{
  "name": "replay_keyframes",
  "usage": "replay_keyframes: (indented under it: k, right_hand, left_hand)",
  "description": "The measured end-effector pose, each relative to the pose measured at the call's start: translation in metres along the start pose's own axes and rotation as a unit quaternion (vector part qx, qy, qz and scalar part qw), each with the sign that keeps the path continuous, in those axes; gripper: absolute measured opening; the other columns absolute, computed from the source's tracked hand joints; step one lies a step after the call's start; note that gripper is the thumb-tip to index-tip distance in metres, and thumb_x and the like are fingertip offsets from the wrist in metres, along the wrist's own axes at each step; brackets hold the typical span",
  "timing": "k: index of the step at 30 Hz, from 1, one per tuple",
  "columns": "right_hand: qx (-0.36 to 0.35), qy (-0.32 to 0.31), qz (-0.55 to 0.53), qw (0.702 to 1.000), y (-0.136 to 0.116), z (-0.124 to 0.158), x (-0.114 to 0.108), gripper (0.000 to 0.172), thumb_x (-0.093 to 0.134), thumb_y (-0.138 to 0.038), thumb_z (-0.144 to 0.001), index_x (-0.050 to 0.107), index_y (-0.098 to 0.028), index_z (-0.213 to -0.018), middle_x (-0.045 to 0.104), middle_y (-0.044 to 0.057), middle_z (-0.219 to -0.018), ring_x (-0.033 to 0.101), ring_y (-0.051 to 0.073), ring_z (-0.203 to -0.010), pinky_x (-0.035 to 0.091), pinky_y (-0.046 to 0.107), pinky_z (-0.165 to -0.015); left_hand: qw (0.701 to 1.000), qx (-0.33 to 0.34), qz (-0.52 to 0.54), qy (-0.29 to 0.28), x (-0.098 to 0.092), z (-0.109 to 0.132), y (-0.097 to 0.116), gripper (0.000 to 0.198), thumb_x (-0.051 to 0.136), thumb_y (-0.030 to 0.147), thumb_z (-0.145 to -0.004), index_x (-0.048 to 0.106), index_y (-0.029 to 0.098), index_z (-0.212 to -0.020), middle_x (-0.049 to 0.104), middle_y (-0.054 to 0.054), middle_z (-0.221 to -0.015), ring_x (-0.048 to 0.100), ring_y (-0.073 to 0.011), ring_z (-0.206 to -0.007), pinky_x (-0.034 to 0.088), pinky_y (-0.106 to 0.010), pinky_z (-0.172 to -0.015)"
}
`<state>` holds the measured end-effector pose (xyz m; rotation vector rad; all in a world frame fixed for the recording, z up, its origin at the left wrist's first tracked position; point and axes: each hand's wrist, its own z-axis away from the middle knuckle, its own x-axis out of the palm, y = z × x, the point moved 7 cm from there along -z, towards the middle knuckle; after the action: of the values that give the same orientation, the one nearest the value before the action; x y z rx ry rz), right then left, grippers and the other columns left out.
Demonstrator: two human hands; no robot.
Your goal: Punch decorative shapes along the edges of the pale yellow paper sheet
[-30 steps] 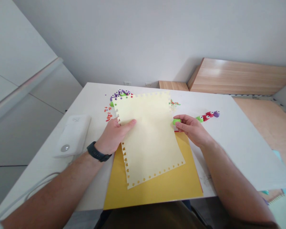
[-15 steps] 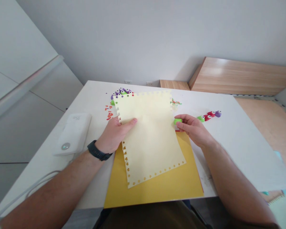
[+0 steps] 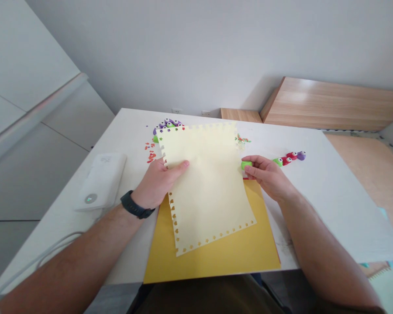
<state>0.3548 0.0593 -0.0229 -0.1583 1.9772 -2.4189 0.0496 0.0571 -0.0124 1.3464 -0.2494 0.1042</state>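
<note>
My left hand (image 3: pixel 159 182), with a dark watch on the wrist, grips the left edge of a pale yellow sheet (image 3: pixel 209 183) whose borders are punched with small shapes. The sheet lies tilted over a darker yellow sheet (image 3: pixel 222 257) on the white table (image 3: pixel 327 192). At the sheet's right edge, my right hand (image 3: pixel 268 176) pinches a small green punch (image 3: pixel 245 165) against the paper.
A row of green, red and purple punches (image 3: pixel 290 158) lies to the right. More purple and green punches (image 3: pixel 168 125) sit behind the sheet, with red paper bits (image 3: pixel 149 153) beside them. A white device (image 3: pixel 101 181) with a cable rests at the left. Wooden furniture (image 3: pixel 330 104) stands behind.
The pale sheet and both hands have shifted slightly away from me and to the right; both grips are unchanged.
</note>
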Motion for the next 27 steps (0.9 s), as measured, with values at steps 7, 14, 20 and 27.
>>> replay_keyframes:
  k: [7,14,20,27]
  right_hand:
    - [0.007,-0.005,-0.007,1.0,0.001,0.0003,0.0,0.041,0.093,-0.039,-0.077,0.076,-0.023,-0.111,0.068,0.0,-0.086,0.057,0.014,-0.071,0.049,0.033,-0.072]
    - [0.004,-0.005,0.005,1.0,0.0007,0.0001,0.0011,0.042,0.093,-0.04,-0.076,0.076,-0.023,-0.11,0.068,0.0,-0.085,0.059,0.015,-0.072,0.05,0.034,-0.072]
    - [-0.002,0.004,0.003,1.0,0.0003,-0.0001,-0.0004,0.041,0.093,-0.039,-0.077,0.076,-0.023,-0.11,0.066,-0.001,-0.083,0.056,0.014,-0.071,0.048,0.033,-0.071]
    - [0.005,-0.001,0.005,1.0,0.0001,0.0007,0.0008,0.041,0.093,-0.038,-0.076,0.077,-0.023,-0.111,0.067,-0.001,-0.084,0.058,0.014,-0.072,0.049,0.033,-0.072]
  left_hand:
    - [1.0,0.006,0.006,-0.004,0.0,-0.0009,-0.0006,0.059,0.092,0.037,-0.079,0.075,0.018,-0.132,0.078,-0.012,-0.13,0.078,-0.0345,-0.111,0.065,-0.045,-0.099]
    - [1.0,0.008,-0.01,0.001,-0.0007,-0.0004,-0.0004,0.056,0.09,0.037,-0.081,0.075,0.018,-0.131,0.078,-0.012,-0.13,0.077,-0.0346,-0.115,0.063,-0.045,-0.103]
    - [1.0,0.004,-0.012,0.012,-0.0006,0.0006,0.0007,0.049,0.089,0.034,-0.08,0.078,0.02,-0.126,0.08,-0.01,-0.124,0.076,-0.0331,-0.116,0.061,-0.044,-0.105]
    - [1.0,0.0,-0.009,0.016,-0.0005,0.0011,0.0005,0.051,0.091,0.036,-0.077,0.078,0.02,-0.124,0.081,-0.01,-0.122,0.077,-0.0351,-0.114,0.064,-0.045,-0.099]
